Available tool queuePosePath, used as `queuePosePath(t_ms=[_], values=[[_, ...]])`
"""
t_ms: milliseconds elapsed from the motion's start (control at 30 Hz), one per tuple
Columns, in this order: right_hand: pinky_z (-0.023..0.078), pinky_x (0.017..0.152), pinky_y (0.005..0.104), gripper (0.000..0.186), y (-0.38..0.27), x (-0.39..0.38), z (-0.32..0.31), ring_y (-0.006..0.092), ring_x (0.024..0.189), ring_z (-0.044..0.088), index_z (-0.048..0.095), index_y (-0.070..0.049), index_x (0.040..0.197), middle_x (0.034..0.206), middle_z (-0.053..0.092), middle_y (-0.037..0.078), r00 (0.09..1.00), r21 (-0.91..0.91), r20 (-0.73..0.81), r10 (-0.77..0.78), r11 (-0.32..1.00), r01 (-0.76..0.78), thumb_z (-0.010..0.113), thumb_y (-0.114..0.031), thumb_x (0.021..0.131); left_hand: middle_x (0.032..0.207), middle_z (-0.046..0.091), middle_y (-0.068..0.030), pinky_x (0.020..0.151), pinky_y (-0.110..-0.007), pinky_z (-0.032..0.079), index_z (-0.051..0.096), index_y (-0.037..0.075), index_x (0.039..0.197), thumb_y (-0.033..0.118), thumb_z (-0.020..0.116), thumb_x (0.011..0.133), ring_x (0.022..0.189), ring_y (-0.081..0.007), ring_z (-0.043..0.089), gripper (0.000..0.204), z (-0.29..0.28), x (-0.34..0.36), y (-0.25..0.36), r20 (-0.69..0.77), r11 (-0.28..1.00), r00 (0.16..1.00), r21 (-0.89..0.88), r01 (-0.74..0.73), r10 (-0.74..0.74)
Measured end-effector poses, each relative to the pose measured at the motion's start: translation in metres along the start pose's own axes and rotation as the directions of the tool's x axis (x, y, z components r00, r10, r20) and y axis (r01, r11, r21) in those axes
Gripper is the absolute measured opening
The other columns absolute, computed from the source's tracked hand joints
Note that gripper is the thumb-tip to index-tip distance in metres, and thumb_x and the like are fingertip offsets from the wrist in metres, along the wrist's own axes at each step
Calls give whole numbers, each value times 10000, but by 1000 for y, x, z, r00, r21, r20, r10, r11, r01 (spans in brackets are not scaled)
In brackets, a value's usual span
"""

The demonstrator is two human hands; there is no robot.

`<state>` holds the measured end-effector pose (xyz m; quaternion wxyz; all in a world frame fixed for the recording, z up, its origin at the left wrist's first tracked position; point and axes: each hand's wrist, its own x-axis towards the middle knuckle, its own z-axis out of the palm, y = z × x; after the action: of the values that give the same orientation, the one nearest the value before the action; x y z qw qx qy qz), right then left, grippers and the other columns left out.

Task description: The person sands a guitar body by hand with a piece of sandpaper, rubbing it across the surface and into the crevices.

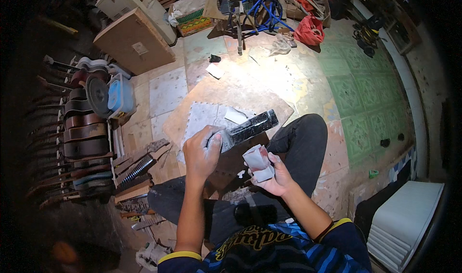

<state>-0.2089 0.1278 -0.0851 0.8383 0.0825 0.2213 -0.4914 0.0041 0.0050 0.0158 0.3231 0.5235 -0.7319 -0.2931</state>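
Above the tiled floor [166, 88], my left hand [203, 149] grips one dusty black block [253, 126], and, nearer me than that block, my right hand [279, 177] grips one folded grey sandpaper sheet [260, 163].

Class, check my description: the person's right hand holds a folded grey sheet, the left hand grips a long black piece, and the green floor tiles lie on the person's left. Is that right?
Not quite: the head view shows the green floor tiles on the person's right. The right hand does hold a folded grey sheet, and the left hand grips a long black piece.
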Motion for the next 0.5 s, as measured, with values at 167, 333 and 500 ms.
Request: queuePosePath(t_ms=[167, 333, 500], values=[[579, 764, 401, 501, 11, 44, -25, 232, 988, 663, 539, -106, 1375, 1191, 651, 111, 992, -494, -129, -15, 868, -51, 743, -287, 954, 889, 753, -152, 759, -382, 566, 751, 60, 1014, 278, 705, 900, 829, -312, 752, 251, -4, -1, 5, -22, 989, 988, -6, -151, 151], [571, 780, 439, 283, 32, 155, -118, 260, 852, 691, 690, -61, 1184, 1090, 709, 122, 936, -896, -260, -238, 421, -142, 711, -183, 930, 888, 744, -163, 743, -396, 562, 752, 63, 1019, 266, 679, 920, 818, -349, 738, 238, -4, -7, -2, -23, 997, 998, -42, -66, 65], [509, 957, 488, 296, 24, 182, -151, 361, 1024, 662, 728, -79, 1134, 1169, 707, 169, 775, -814, 463, -429, -553, 180, 682, -249, 896, 901, 729, -191, 709, -421, 547, 746, 51, 1011, 237, 583, 981, 803, -396, 709, 249, 8, -1, -3, -71, 990, 988, -33, -137, 134]])
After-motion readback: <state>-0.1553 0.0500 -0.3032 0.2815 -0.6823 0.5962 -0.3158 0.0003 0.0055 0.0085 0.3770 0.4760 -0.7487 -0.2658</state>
